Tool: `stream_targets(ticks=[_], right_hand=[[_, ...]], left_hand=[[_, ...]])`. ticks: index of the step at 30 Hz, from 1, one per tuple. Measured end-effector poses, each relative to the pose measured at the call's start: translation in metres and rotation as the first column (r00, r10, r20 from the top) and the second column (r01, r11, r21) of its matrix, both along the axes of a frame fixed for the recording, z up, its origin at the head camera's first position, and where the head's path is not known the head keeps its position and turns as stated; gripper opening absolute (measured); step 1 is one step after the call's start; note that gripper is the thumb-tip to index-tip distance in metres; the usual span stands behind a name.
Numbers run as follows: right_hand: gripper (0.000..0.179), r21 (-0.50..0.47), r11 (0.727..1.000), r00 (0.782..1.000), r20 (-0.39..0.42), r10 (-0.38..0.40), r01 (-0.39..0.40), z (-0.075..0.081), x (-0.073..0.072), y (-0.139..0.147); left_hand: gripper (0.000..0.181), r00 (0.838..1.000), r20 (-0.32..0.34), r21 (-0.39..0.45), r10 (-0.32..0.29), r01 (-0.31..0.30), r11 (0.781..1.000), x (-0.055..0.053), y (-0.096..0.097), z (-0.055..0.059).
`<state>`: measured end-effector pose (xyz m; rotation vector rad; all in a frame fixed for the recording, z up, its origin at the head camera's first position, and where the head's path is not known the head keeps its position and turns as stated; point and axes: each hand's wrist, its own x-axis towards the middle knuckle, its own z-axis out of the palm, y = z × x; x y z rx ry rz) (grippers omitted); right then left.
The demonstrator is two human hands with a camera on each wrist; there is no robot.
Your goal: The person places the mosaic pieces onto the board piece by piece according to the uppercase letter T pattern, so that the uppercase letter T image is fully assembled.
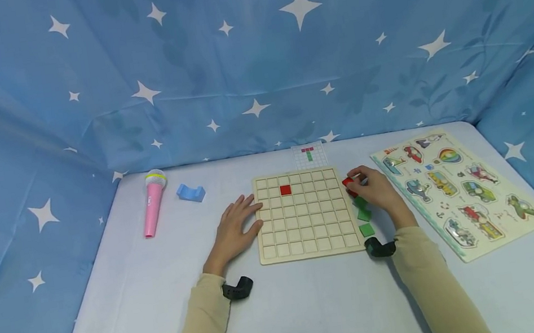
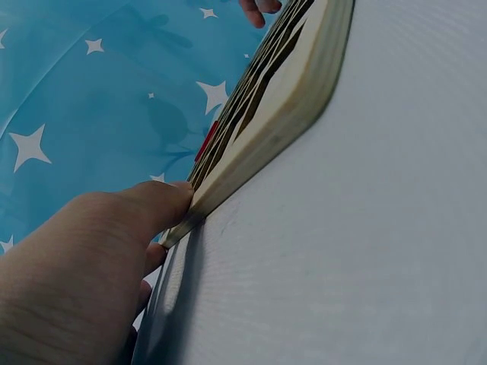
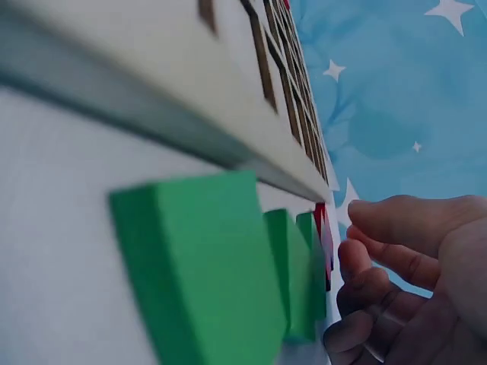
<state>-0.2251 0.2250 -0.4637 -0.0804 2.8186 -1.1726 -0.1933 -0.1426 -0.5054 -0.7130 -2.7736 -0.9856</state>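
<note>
A square wooden grid board (image 1: 313,257) lies on the table with one red tile (image 1: 286,190) in an upper cell. My left hand (image 1: 237,228) rests at its left edge, fingers spread, with the thumb touching the rim in the left wrist view. Beyond the board's right edge, my right hand (image 1: 375,188) hovers with loosely bent fingers over red tiles (image 1: 348,182), partly covering them. Thumb and fingertips look apart in the right wrist view, with no tile visible between them. Several green tiles (image 1: 366,230) lie nearer to me, beside the board.
Behind the board lies a pattern card (image 1: 318,157) with a red and green T shape. A vehicle picture puzzle (image 1: 449,203) is on the right. To the left are a pink toy microphone (image 1: 152,208) and a blue block (image 1: 191,193). A starry blue curtain (image 1: 214,83) hangs behind.
</note>
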Motion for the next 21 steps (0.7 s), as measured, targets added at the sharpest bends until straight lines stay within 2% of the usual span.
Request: stream_targets(ticks=[4, 10, 15, 21], right_hand=[[0.037, 0.034, 0.999, 1.0, 0.022, -0.007, 0.006, -0.0031, 0.0036, 0.0051], [0.036, 0.08, 0.997, 1.0, -0.007, -0.016, 0.016, -0.0072, 0.0058, 0.0089], [0.03, 0.051, 0.998, 0.999, -0.028, -0.038, 0.039, -0.0096, 0.0055, 0.0101], [0.029, -0.014, 1.0, 0.999, -0.045, -0.017, 0.016, -0.0101, 0.0032, 0.0096]], left_hand=[[0.043, 1.0, 0.009, -0.008, 0.001, -0.001, 1.0, 0.0001, 0.0009, -0.0002], [0.043, 1.0, 0.01, -0.013, -0.001, 0.001, 1.0, 0.0011, 0.0026, 0.0], [0.043, 1.0, 0.013, -0.017, 0.003, -0.003, 1.0, 0.002, 0.0028, 0.001], [0.043, 1.0, -0.005, -0.021, 0.011, -0.011, 1.0, 0.0012, 0.0012, 0.001]])
